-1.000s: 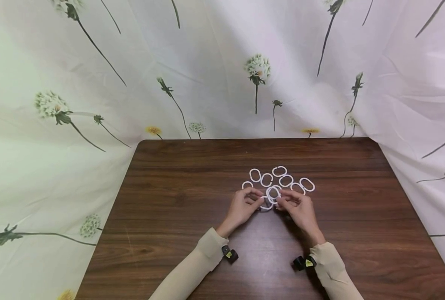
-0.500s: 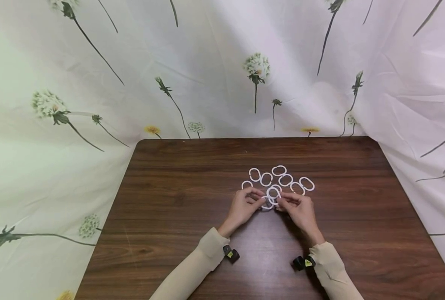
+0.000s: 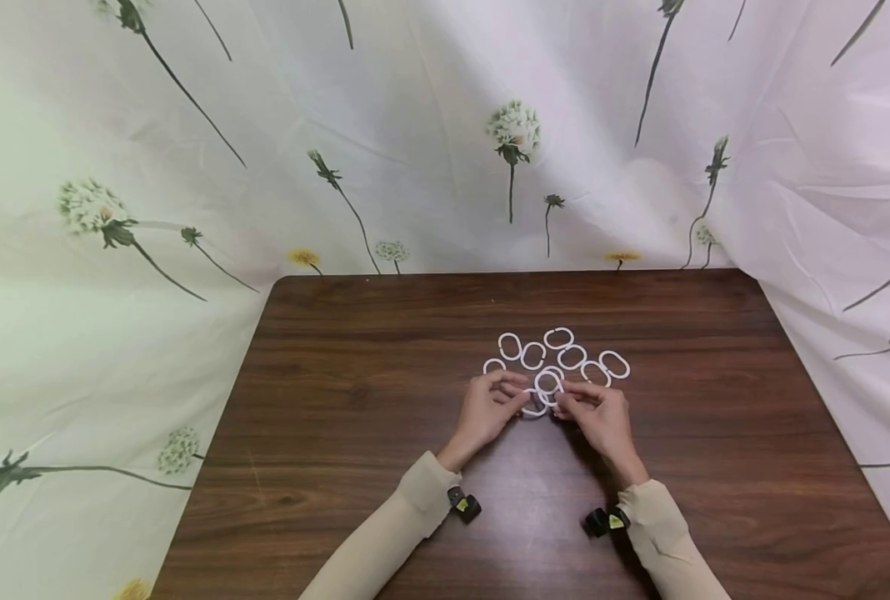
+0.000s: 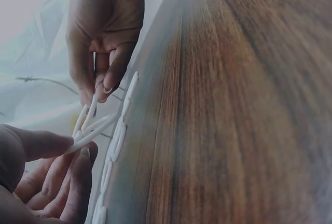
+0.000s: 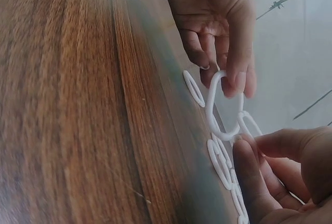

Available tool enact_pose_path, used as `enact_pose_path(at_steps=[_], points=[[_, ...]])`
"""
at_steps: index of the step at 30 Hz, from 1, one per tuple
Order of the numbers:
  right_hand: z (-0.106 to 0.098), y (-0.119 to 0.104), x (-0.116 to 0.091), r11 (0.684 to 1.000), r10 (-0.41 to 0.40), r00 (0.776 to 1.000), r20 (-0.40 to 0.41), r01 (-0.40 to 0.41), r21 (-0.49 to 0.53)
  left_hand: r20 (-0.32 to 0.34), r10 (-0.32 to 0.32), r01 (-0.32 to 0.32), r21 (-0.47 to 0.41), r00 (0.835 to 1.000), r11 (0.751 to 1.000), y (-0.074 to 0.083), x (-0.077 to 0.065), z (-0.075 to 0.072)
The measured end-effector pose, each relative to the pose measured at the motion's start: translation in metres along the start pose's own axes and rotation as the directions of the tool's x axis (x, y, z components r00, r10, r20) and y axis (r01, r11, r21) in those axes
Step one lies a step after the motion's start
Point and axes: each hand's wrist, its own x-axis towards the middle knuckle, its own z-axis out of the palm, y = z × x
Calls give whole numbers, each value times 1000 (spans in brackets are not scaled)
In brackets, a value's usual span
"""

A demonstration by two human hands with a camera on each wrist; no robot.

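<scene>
My left hand (image 3: 482, 415) pinches a white oval shower curtain ring (image 5: 211, 111) between thumb and fingertips. Facing it, my right hand (image 3: 601, 423) pinches a second shower curtain ring (image 5: 252, 123). The two held rings meet between the hands; they look hooked together in the right wrist view, raised off the table. In the left wrist view the left hand (image 4: 52, 177) is in front and the right hand (image 4: 106, 37) beyond it. More such rings lie just past the fingers, among them one oval ring (image 3: 510, 334) and another ring (image 3: 614, 352).
The loose rings lie flat in a loose cluster on the dark brown wooden table (image 3: 340, 400), some touching. A white curtain (image 3: 430, 150) with dandelion prints hangs behind the far edge and along both sides. Small black wrist cameras (image 3: 463, 505) sit at the cream sleeves (image 3: 385, 533).
Both hands keep their grips in nearly the same place. The ring in the left hand has shifted very slightly against the right one; the loose rings stay put.
</scene>
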Motion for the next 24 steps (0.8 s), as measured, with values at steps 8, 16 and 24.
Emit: enact_pose_path(at_steps=[8, 16, 24], points=[[0, -3, -1, 999, 15, 1000, -8, -15, -33, -16, 2, -2, -4, 1000, 1000, 2, 1, 0], [3, -3, -3, 1000, 22, 1000, -18, -22, -8, -3, -23, 22, -77, 1000, 997, 0, -2, 1], [4, -1, -2, 1000, 24, 1000, -19, -24, 8, -9, -33, 32, -63, 999, 998, 3, -4, 1]])
